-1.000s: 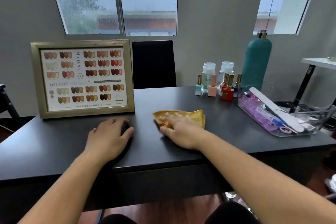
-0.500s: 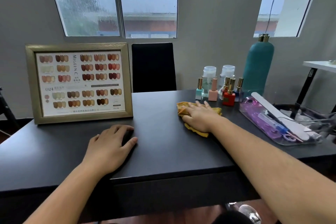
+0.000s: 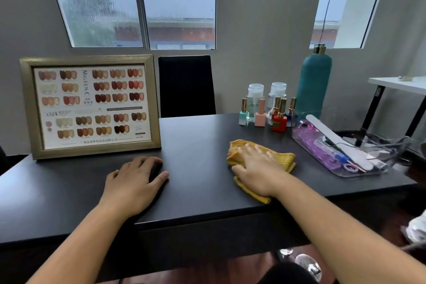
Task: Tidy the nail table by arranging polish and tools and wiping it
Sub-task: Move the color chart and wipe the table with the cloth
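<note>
My right hand (image 3: 258, 172) lies flat with fingers (image 3: 247, 152) spread, pressing the cloth (image 3: 280, 158) down on the table (image 3: 196, 145); it grips nothing, the palm simply covers the cloth's middle. The cloth is yellow and crumpled, sticking out past my fingertips and beside my wrist. My left hand (image 3: 134, 181) rests palm down on the table, left of the cloth, fingers loosely curved and holding nothing.

Behind the cloth, near the table's far edge, stand the polish bottles (image 3: 260, 114) in a tight group: mint, pink, red, a dark blue one, with two clear bottles (image 3: 254, 97) just behind them and a tall teal bottle (image 3: 313, 85) to their right. Right of the cloth sits a clear tray (image 3: 359, 173) holding a long nail file (image 3: 334, 138), small scissors and purple tools. Left of the cloth, behind my left hand, a framed colour chart (image 3: 90, 105) stands upright. A black chair (image 3: 186, 85) is beyond the table.
</note>
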Demonstrator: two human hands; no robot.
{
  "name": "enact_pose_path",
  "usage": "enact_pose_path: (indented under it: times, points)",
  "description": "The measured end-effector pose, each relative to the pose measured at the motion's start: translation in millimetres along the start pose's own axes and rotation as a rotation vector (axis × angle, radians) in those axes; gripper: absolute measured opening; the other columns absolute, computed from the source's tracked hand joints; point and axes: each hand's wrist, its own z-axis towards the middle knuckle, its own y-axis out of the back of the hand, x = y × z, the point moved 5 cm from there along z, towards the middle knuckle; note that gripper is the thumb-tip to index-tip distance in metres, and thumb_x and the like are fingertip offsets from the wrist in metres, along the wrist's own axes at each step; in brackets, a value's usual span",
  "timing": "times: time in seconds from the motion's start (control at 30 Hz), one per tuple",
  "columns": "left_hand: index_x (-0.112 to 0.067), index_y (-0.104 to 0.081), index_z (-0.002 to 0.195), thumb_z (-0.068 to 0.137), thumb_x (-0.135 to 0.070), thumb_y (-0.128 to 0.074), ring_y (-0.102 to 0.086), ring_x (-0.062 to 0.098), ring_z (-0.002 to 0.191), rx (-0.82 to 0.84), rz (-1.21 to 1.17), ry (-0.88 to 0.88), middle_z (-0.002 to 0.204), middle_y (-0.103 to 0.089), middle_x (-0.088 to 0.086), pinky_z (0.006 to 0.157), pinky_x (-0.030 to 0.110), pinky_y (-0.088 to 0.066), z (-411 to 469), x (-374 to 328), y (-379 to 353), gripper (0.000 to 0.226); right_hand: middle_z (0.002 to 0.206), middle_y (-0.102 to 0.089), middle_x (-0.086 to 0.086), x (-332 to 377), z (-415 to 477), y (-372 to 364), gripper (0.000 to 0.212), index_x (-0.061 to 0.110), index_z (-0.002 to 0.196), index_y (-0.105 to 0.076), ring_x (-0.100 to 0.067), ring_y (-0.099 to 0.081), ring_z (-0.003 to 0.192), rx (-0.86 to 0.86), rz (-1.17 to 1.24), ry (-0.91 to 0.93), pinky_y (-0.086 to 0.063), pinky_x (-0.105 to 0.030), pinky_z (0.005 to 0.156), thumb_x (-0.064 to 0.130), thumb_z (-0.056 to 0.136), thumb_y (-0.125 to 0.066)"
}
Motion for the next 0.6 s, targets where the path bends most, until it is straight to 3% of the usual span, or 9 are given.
enact_pose_path:
  times: [0.17, 0.3, 0.4, 0.5, 0.6]
  points:
    - [-0.044, -0.039, 0.129, 0.088, -0.06, -0.034, -0.039, 0.013, 0.129, 0.012, -0.003, 0.004, 0.141, -0.041, -0.013, 0.106, 0.042, -0.031, 0, 1, 0, 0.044, 0.161, -0.001, -0.001, 73, -27, -15, 0.062, 0.025, 0.153, -0.011, -0.02, 0.002, 0.148, 0.031, 0.013, 0.268, 0.001, -0.038, 0.118, 0.04, 0.096, -0.03]
    - [-0.044, -0.039, 0.129, 0.089, -0.06, -0.034, -0.039, 0.013, 0.13, 0.02, -0.004, -0.002, 0.142, -0.04, -0.013, 0.107, 0.042, -0.031, -1, 1, 1, 0.044, 0.159, -0.014, 0.01, 53, -44, -3, 0.053, 0.027, 0.149, -0.028, -0.007, -0.007, 0.147, 0.065, 0.196, 0.358, -0.004, -0.026, 0.119, 0.024, 0.097, -0.034]
    - [-0.043, -0.039, 0.13, 0.089, -0.06, -0.034, -0.038, 0.013, 0.13, 0.019, -0.007, -0.008, 0.142, -0.04, -0.014, 0.107, 0.042, -0.03, -1, 2, 0, 0.045, 0.157, -0.022, 0.011, 5, -48, 5, 0.05, 0.027, 0.146, -0.035, -0.004, -0.013, 0.145, 0.022, 0.244, 0.26, -0.005, -0.029, 0.12, 0.019, 0.096, -0.036]
    - [-0.043, -0.04, 0.13, 0.089, -0.059, -0.034, -0.038, 0.013, 0.13, 0.006, -0.014, -0.011, 0.142, -0.04, -0.015, 0.108, 0.042, -0.03, 0, 2, 0, 0.045, 0.158, -0.019, 0.009, -39, -36, 11, 0.05, 0.027, 0.147, -0.03, -0.009, -0.012, 0.146, -0.039, 0.176, 0.072, 0.002, -0.039, 0.119, 0.023, 0.097, -0.035]
    - [-0.042, -0.04, 0.13, 0.089, -0.059, -0.034, -0.038, 0.013, 0.13, 0.004, -0.015, -0.013, 0.142, -0.04, -0.015, 0.108, 0.042, -0.03, -1, 2, -1, 0.045, 0.16, -0.016, 0.004, -51, -12, 17, 0.05, 0.024, 0.149, -0.027, -0.014, -0.012, 0.147, -0.028, 0.121, -0.027, -0.001, -0.042, 0.118, 0.027, 0.099, -0.031]
